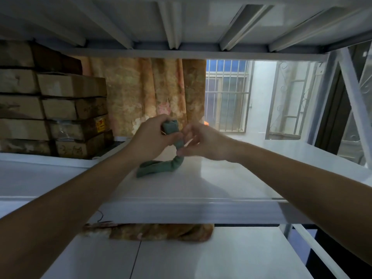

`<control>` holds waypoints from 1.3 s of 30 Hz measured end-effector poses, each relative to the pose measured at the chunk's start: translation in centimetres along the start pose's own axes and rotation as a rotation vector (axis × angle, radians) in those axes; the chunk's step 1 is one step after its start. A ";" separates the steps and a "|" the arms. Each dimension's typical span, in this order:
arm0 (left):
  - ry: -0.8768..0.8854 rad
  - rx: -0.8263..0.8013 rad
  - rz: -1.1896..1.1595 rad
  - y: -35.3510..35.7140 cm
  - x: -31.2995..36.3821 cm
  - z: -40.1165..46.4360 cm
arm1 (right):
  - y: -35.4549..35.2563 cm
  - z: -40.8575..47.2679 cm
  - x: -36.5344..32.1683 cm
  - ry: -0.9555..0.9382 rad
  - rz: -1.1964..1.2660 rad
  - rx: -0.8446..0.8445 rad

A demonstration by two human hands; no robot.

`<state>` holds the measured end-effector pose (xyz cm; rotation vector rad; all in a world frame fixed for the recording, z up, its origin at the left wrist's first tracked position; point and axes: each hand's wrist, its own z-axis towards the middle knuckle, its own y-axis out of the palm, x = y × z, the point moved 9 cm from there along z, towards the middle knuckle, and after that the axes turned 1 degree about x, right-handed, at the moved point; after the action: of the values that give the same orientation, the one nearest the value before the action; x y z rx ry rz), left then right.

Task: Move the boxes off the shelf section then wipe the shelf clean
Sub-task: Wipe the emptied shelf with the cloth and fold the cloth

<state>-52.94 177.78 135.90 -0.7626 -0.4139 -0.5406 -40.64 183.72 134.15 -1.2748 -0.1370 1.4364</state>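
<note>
**Cloth in both hands above the cleared shelf**

With both arms stretched out over the white shelf (231,178), I have the green cloth (173,135) caught between my two hands. My left hand (150,135) is curled round its bunched upper end, fingers wrapped tight on the fabric, and my right hand (199,140) pinches the twisted middle just below, thumb and fingertips closed on it. I judge this to be a wringing or refolding hold, meant to gather the cloth into a firmer pad for wiping. Its loose tail droops down and lies curved on the shelf surface, touching it.

That cloth looks soft and thick, rolled into a rope shape, dull teal against the smooth, faintly glossy shelf panel. This section carries no boxes where my hands work, so I take the moving step as done here and the wiping as the step in hand. Stacked cardboard boxes (54,109), brown, scuffed and flat-sided, sit well apart on the neighbouring section to the left; one bears a yellow and red label.

Behind the shelf hangs a patterned orange-brown curtain (153,91), pleated and mottled. Beyond it, a barred window (227,95) lets in pale light. Ribbed metal beams brace the shelf overhead.
</note>
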 end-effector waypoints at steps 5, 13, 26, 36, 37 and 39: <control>-0.041 -0.097 0.053 -0.9 -2.4 -1.1 | 2.9 0.1 0.1 -0.047 -0.272 -0.115; -0.011 -0.391 0.234 -0.9 -5.4 -3.6 | 4.6 -0.7 -0.2 -0.139 -0.359 -0.220; 0.113 -0.453 0.346 -0.8 -5.3 -5.0 | 4.9 -0.7 -0.4 -0.123 -0.393 -0.196; 0.104 -0.365 0.385 -1.5 -4.4 -6.0 | 5.4 -1.3 -1.0 -0.121 -0.497 -0.141; 0.085 -0.375 0.386 -1.5 -4.3 -6.1 | 5.5 -1.4 -1.2 -0.118 -0.508 -0.143; 0.050 -0.404 0.382 -1.6 -4.1 -6.7 | 5.7 -1.7 -1.7 -0.119 -0.527 -0.141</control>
<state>-56.06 173.15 130.15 -1.1830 -0.1030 -0.2827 -43.40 179.50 130.55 -1.1534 -0.6174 1.0557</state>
